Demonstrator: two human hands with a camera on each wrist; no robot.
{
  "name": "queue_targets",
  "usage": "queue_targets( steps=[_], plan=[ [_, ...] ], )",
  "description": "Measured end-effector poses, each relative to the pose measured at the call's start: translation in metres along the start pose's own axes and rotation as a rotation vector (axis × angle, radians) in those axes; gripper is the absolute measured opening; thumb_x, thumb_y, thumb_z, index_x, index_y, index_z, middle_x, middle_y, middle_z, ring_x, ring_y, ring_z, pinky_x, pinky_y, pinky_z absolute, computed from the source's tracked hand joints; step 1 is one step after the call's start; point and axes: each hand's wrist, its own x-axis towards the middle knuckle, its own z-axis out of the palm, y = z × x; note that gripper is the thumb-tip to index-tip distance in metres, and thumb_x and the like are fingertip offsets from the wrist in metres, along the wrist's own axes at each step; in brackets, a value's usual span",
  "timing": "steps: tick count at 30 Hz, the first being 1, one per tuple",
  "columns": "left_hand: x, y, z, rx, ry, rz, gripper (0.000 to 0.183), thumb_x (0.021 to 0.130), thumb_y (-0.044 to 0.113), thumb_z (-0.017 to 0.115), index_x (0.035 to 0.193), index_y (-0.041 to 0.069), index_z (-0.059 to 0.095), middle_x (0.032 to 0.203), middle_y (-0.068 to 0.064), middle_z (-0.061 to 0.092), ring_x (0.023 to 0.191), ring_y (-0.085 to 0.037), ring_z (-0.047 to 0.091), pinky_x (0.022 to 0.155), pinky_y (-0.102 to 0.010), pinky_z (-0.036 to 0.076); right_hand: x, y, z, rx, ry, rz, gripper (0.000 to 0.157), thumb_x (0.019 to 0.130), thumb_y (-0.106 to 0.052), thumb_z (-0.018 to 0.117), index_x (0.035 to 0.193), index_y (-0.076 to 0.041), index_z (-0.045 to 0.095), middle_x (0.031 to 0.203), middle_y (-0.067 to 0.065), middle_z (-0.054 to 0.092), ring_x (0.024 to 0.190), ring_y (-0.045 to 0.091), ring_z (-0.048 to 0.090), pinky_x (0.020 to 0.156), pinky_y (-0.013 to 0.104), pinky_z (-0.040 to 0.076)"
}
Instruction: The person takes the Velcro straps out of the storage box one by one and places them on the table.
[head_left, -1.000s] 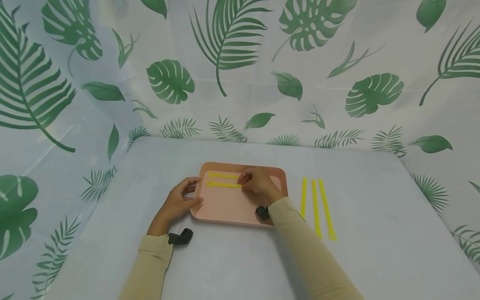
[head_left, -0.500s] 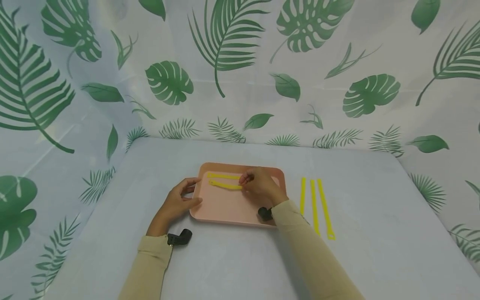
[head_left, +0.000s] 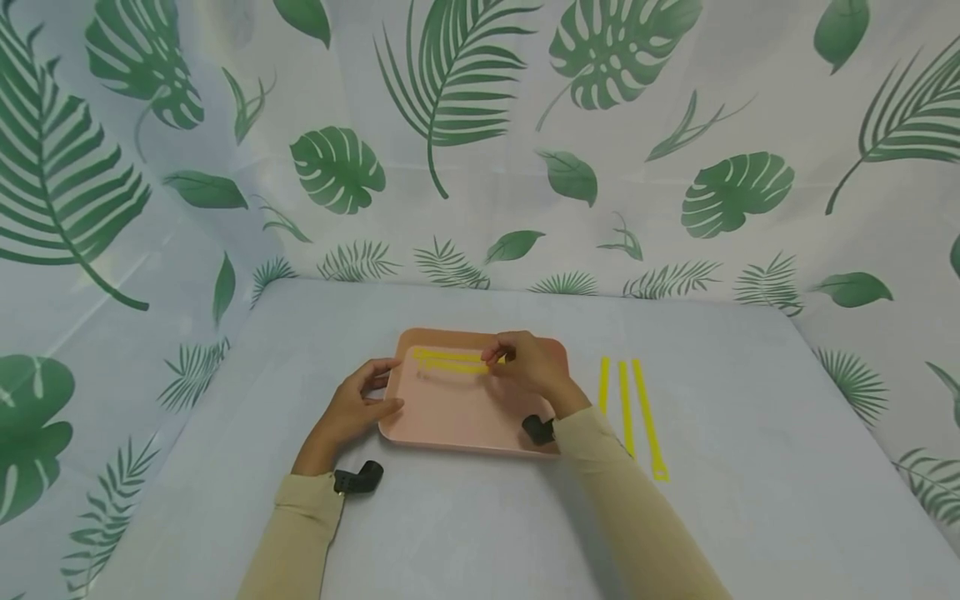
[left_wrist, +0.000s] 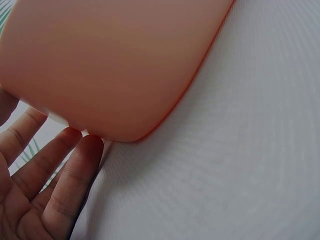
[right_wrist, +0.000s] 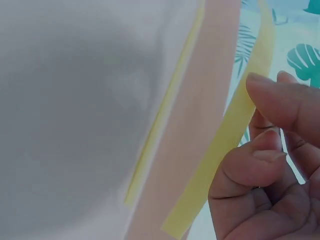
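Note:
A pink-orange rectangular tray [head_left: 450, 421] lies on the white tabletop. My left hand [head_left: 356, 404] rests at its left side, fingertips and thumb touching the rim; in the left wrist view the fingers [left_wrist: 70, 180] look mostly straight against the tray's edge. Over the back part of the tray, my right hand [head_left: 525, 362] pinches a flat yellow strap [right_wrist: 225, 140] between thumb and finger. The strap hangs just above the tray, casting a shadow there. Another yellow strap [right_wrist: 165, 110] lies along the tray's back side.
Three more yellow straps [head_left: 645, 408] lie side by side on the table right of the tray, partly hidden by the right sleeve. A leaf-patterned backdrop [head_left: 480, 200] rises behind the table. Black wrist cameras [head_left: 360, 477] sit at both wrists.
The nearer strap in the tray has risen off its surface in my right hand, which has moved slightly up and right. My left hand has kept its place on the tray's rim.

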Motion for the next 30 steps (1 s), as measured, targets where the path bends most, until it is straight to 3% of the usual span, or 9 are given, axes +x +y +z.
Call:
queue_targets(
  steps=[9, 16, 25, 30],
  plan=[
    [-0.001, 0.002, 0.002, -0.005, 0.008, -0.025, 0.067, 0.094, 0.008, 0.08, 0.155, 0.001, 0.052, 0.155, -0.024, 0.055, 0.143, -0.044, 0.054, 0.109, -0.055, 0.053, -0.006, -0.003, -0.004, -0.022, 0.084, -0.046, 0.018, 0.098, 0.012, 0.067, 0.111, 0.008, 0.078, 0.1, 0.017, 0.074, 0.089, 0.023, 0.059, 0.08, 0.029, 0.047],
    [-0.001, 0.002, 0.002, 0.003, 0.012, -0.021, 0.067, 0.094, 0.008, 0.08, 0.155, 0.001, 0.053, 0.155, -0.024, 0.056, 0.142, -0.045, 0.054, 0.109, -0.056, 0.052, -0.013, -0.008, -0.01, -0.12, 0.153, 0.036, 0.017, 0.101, 0.0, 0.071, 0.115, -0.002, 0.081, 0.107, 0.011, 0.074, 0.092, 0.023, 0.059, 0.073, 0.031, 0.043],
    [-0.002, 0.001, 0.002, 0.006, 0.009, -0.021, 0.067, 0.095, 0.009, 0.08, 0.155, 0.002, 0.052, 0.155, -0.024, 0.056, 0.142, -0.044, 0.054, 0.109, -0.055, 0.052, -0.018, -0.001, -0.012, 0.021, 0.187, -0.022, 0.014, 0.1, 0.002, 0.07, 0.108, 0.002, 0.081, 0.102, 0.013, 0.072, 0.083, 0.021, 0.054, 0.062, 0.025, 0.042],
    [-0.001, 0.002, 0.001, 0.005, 0.009, -0.02, 0.067, 0.095, 0.009, 0.081, 0.155, 0.002, 0.053, 0.155, -0.025, 0.056, 0.143, -0.045, 0.054, 0.109, -0.056, 0.052, -0.022, 0.002, -0.014, 0.082, 0.213, -0.038, 0.012, 0.098, 0.004, 0.071, 0.106, 0.004, 0.081, 0.107, 0.016, 0.073, 0.089, 0.023, 0.059, 0.069, 0.026, 0.049]
  ],
)
